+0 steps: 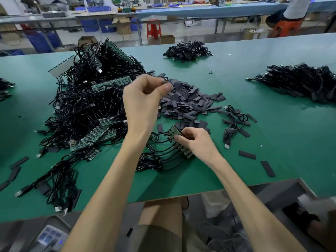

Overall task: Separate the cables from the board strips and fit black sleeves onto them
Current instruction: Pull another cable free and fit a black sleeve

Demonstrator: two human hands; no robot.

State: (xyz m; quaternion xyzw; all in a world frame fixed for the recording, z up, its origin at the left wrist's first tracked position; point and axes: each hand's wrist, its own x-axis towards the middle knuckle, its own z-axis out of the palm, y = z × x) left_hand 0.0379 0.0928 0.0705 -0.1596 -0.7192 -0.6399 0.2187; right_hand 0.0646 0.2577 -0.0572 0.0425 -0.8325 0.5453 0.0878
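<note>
My left hand point(143, 99) is raised above the table and pinches a small board end of a cable point(165, 81) between thumb and fingers. My right hand point(194, 140) rests low on the green mat and grips a green board strip point(175, 130) with several black cables point(160, 153) trailing to the left. A heap of flat black sleeves point(187, 102) lies just beyond both hands. A large tangle of cables on board strips point(87, 106) sits to the left.
Piles of black cables lie at the back centre point(187, 50) and at the far right point(300, 80). Loose sleeves point(268, 168) and a single cable point(234, 122) lie to the right. The table's front edge point(163, 198) runs just below my forearms. A person sits at the far bench.
</note>
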